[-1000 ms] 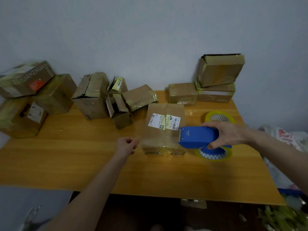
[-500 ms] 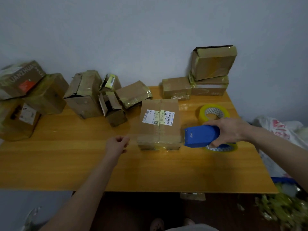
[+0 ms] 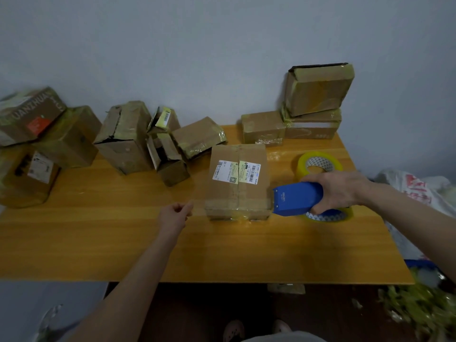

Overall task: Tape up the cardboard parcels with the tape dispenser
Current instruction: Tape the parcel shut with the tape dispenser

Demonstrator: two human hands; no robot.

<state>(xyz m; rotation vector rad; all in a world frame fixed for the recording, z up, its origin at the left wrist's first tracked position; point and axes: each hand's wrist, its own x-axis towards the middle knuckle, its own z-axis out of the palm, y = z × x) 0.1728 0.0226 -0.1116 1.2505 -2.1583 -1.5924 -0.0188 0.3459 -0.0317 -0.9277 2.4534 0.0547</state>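
A cardboard parcel (image 3: 237, 193) with white shipping labels lies flat in the middle of the wooden table (image 3: 222, 253). My right hand (image 3: 340, 191) grips a blue tape dispenser (image 3: 297, 202), whose mouth touches the parcel's lower right edge. The dispenser's yellowish tape roll (image 3: 328, 217) shows under my hand. My left hand (image 3: 174, 214) is pinched shut just left of the parcel. A faint clear tape strip (image 3: 198, 207) seems to run from it to the parcel's front.
A spare tape roll (image 3: 320, 164) lies behind my right hand. Several battered boxes (image 3: 123, 139) line the wall at left, and taped boxes are stacked (image 3: 318, 90) at back right. A white bag (image 3: 414, 191) and green litter (image 3: 424, 309) lie right of the table.
The dispenser has slid right, from over the parcel's right end to just past its edge. My left hand has drawn slightly left, away from the parcel. The camera view shifted a little.
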